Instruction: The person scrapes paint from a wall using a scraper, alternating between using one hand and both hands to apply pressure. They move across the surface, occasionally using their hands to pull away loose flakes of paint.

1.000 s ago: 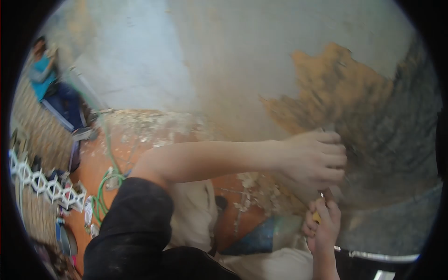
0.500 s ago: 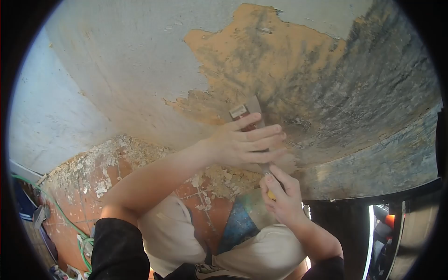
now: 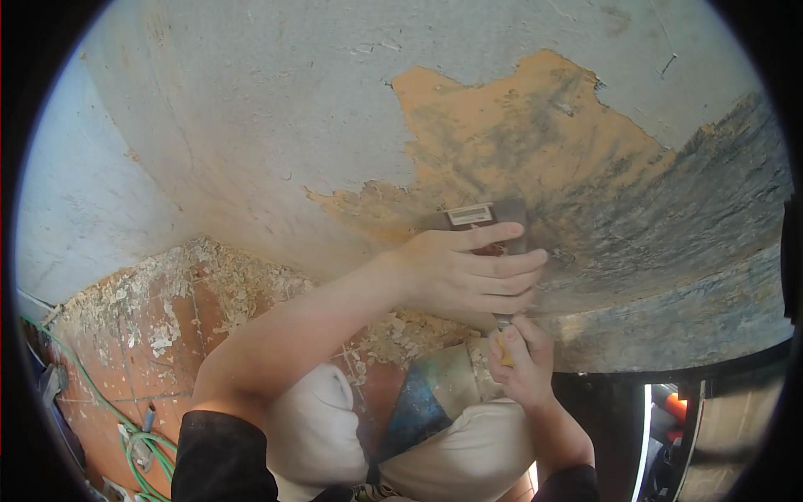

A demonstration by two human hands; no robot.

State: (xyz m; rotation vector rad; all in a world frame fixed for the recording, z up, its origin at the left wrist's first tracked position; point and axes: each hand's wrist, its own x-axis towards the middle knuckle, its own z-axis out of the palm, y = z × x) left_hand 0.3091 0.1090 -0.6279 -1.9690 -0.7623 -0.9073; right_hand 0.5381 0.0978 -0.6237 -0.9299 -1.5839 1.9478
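Note:
A putty knife [image 3: 507,219] with a wide metal blade rests against the wall, its pale label and dark red print partly showing. My left hand [image 3: 477,272] lies across the blade with its fingers stretched out and slightly spread, pressing on it from above. Below it, my right hand [image 3: 527,364] is closed around the yellow handle [image 3: 507,347]. The blade's edge is at the lower part of a bare tan and grey patch [image 3: 502,134] on the wall [image 3: 268,125], where the pale coating has come off. My left fingers hide much of the blade.
Flakes of coating [image 3: 242,293] lie on the red tiled floor [image 3: 125,376] along the wall's foot. A green hose [image 3: 138,439] coils at lower left. My knees in pale trousers [image 3: 468,439] are close below. A dark gap [image 3: 594,427] with objects beyond is at lower right.
The putty knife and both hands have moved to the right in view, and the blade has turned slightly. The camera view has shifted too, with the bare patch lower and further right.

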